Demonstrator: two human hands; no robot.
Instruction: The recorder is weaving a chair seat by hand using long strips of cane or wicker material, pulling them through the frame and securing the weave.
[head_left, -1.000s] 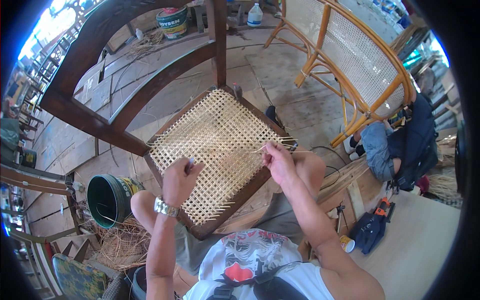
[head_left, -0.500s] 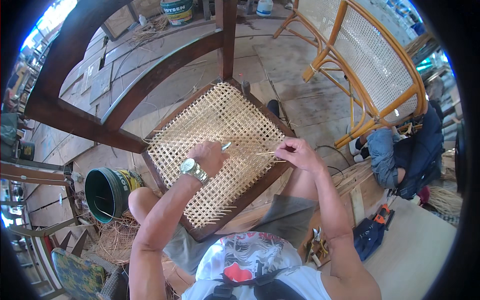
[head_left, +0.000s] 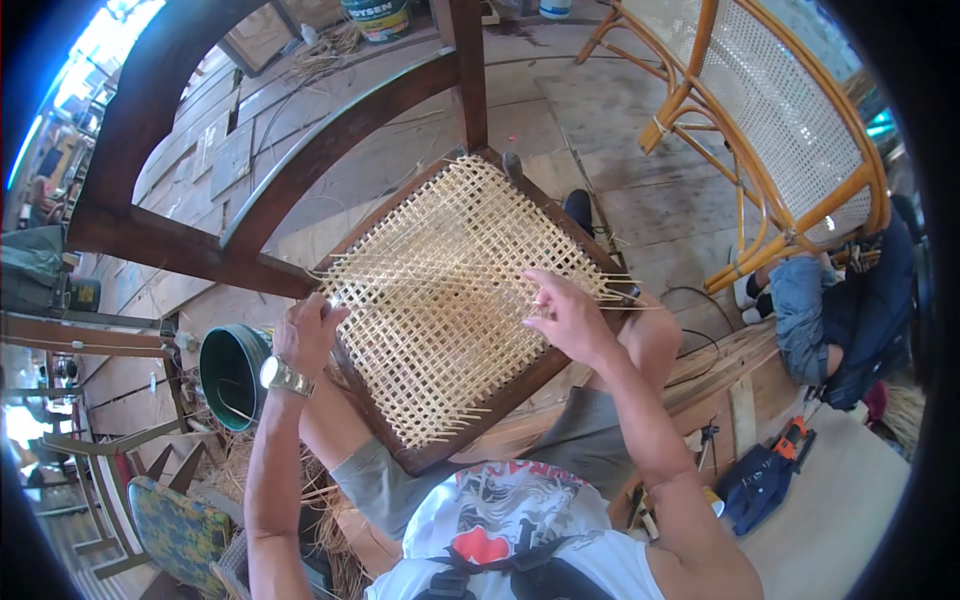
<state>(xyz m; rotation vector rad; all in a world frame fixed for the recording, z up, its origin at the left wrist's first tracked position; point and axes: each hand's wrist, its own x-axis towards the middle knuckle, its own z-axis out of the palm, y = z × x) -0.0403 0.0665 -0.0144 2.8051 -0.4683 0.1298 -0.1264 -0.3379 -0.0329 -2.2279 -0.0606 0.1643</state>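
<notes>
A dark wooden chair frame (head_left: 335,155) lies before me, its seat filled with woven cane (head_left: 450,310). Past the seat's left edge, my left hand (head_left: 308,330) has its fingers curled; a small pale glint shows by the fingertips, like the tip of the metal tool seen earlier, the rest hidden in the hand. My right hand (head_left: 572,318) hovers over the right part of the weave, thumb and forefinger apart, with nothing visible between them. Loose cane ends (head_left: 622,292) stick out over the right rim, and more cane ends (head_left: 465,415) lie at the near rim.
A green bucket (head_left: 232,375) stands at the left beside scattered cane strips. Far right is a rattan bench (head_left: 780,120) with a person (head_left: 800,310) next to it. A dark pouch (head_left: 750,495) and an orange-handled tool (head_left: 790,438) lie at the lower right.
My left hand has moved left from mid-weave to beyond the seat's left edge. My right hand has shifted inward and let go of the cane ends at the right rim. The view has shifted slightly.
</notes>
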